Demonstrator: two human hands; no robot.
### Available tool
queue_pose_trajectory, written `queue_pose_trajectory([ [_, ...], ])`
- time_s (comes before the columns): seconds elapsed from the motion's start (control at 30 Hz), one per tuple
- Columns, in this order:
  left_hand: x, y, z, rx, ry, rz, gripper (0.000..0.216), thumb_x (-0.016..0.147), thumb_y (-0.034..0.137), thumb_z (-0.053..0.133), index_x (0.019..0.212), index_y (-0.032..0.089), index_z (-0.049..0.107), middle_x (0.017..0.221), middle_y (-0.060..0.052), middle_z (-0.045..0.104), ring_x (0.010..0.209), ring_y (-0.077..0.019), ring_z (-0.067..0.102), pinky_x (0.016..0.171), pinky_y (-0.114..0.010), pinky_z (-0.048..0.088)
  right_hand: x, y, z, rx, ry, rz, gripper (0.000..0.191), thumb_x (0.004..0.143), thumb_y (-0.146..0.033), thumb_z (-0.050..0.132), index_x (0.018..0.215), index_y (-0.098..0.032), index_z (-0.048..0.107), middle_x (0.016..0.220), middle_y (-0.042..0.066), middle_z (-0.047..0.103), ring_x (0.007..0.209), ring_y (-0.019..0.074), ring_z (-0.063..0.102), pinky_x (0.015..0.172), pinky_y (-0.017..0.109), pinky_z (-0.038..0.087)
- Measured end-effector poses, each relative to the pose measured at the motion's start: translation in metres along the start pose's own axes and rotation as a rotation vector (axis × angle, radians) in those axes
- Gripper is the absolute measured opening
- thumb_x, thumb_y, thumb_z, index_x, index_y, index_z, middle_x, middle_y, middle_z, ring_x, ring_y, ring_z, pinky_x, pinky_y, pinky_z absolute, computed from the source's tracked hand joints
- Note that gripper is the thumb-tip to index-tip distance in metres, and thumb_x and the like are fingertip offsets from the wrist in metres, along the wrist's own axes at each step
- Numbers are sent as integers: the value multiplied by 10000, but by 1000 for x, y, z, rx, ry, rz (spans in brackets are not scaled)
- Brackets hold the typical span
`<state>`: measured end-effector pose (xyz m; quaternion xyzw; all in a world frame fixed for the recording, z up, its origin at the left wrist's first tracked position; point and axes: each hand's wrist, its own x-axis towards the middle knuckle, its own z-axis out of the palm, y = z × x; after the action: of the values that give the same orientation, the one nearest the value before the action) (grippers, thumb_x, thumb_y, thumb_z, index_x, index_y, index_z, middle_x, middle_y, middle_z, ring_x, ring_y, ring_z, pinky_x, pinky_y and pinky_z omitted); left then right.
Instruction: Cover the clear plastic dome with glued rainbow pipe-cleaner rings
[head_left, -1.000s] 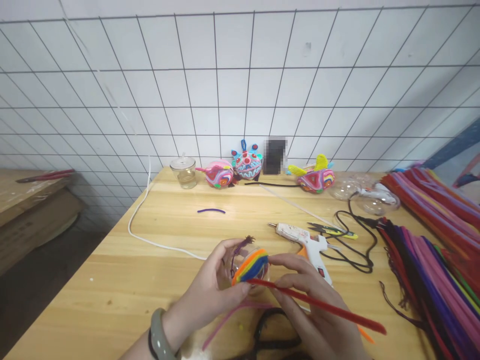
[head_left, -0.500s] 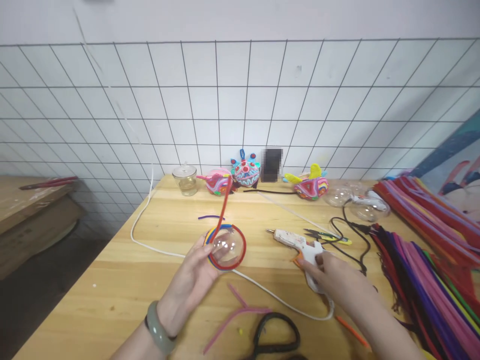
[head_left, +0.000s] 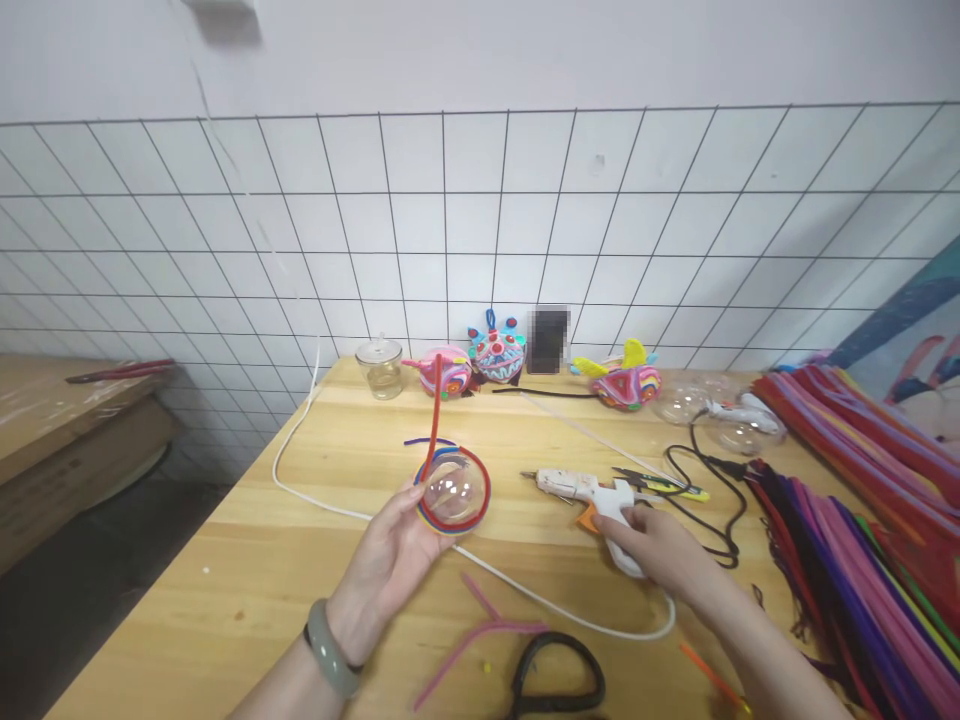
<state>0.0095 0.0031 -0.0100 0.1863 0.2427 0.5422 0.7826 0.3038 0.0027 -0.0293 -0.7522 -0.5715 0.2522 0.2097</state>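
Note:
My left hand (head_left: 394,560) holds a clear plastic dome (head_left: 452,487) whose rim is wrapped in coloured pipe cleaners. A red pipe cleaner (head_left: 433,415) stands up from the rim, its free end pointing away from me. My right hand (head_left: 660,548) is closed around the handle of a white glue gun (head_left: 592,492) that rests on the wooden table (head_left: 247,570), nozzle pointing left. A white cord (head_left: 525,598) runs from the gun across the table.
Several pipe-cleaner figures (head_left: 495,352) and a glass jar (head_left: 381,367) line the far edge. Piles of coloured pipe cleaners (head_left: 847,500) fill the right side. Small snips (head_left: 664,484), black cable (head_left: 712,500), a pink pipe cleaner (head_left: 480,635) and a black loop (head_left: 559,675) lie nearby.
A second ago both hands were winding the red pipe cleaner on the dome. My right hand let go, moved right and closed on the glue gun. The left hand turned the dome's open side up.

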Motion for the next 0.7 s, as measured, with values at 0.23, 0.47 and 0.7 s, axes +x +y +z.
queue_pose_trajectory([
  [0.23,0,0,-1,-33,2,12,198,810,169,609,1002,164,656,1018,-78,762,987,-229,692,939,-428,508,-13,-16,-4,233,78,-89,313,801,-521,523,662,-252,445,580,-32,537,574,176,523,541,286,418],
  [0.47,-1,-2,-2,-38,0,24,565,843,148,582,1377,249,427,1115,-76,735,978,-233,697,900,-441,508,-57,-42,4,674,-19,-226,350,848,-526,600,660,-251,490,498,-49,533,475,147,480,492,250,425],
  [0.7,3,-5,-9,-21,-30,37,543,828,110,619,1341,188,460,1158,-134,723,1008,-266,698,906,-463,515,-71,-38,6,448,-23,-312,360,849,-547,575,814,-245,769,696,35,696,595,200,616,545,257,529],
])
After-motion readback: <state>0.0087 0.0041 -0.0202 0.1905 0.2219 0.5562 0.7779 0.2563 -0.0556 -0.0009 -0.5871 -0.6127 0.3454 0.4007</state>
